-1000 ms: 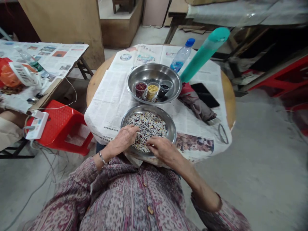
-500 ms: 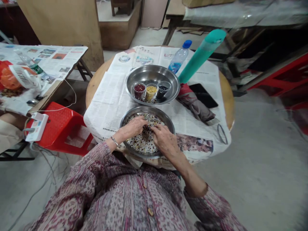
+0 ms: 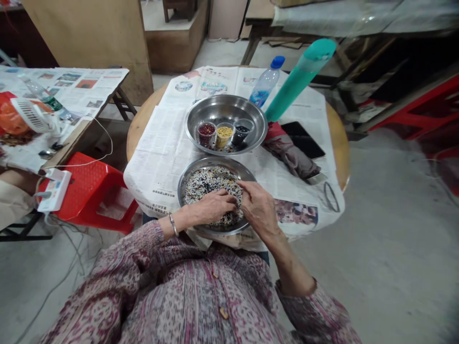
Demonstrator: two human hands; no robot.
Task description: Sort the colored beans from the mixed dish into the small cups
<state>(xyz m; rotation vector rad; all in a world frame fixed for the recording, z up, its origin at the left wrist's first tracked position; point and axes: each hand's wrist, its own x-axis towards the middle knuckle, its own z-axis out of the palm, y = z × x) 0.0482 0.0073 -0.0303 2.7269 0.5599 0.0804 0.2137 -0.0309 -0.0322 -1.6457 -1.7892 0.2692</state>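
Centrally, mix (image 3: pixel 196 184): lying in the pan (image 3: pixel 238 168), just below the frame's middle, showing white, black, red and yellow pieces.
Left hand (image 3: pixel 217 207): reaching across the pan's lower part, its fingers curling down into the mix; whether they are pinching anything, I cannot tell.
Right hand (image 3: pixel 258 206): hovering or resting at the pan's right side, thumb and fingers drawing close together; what they may be pinching is not showing.
Bracelet (image 3: pixel 173 224): circling the left wrist.
Basin (image 3: pixel 225 106): standing just above the pan, holding three cups in a row, one with red (image 3: pixel 206 130), one with yellow (image 3: pixel 224 132), one with black (image 3: pixel 241 134) contents.
Bottle (image 3: pixel 266 85): standing at upper centre-right, behind the basin, its cap showing blue.
Tube (image 3: pixel 297 83): leaning to the upper right, green.
Phone (image 3: pixel 304 139): lying right of centre.
Newspaper (image 3: pixel 154 143): covering most of the table (image 3: pixel 342 148).
Stool (image 3: pixel 95 184): standing at left, red.
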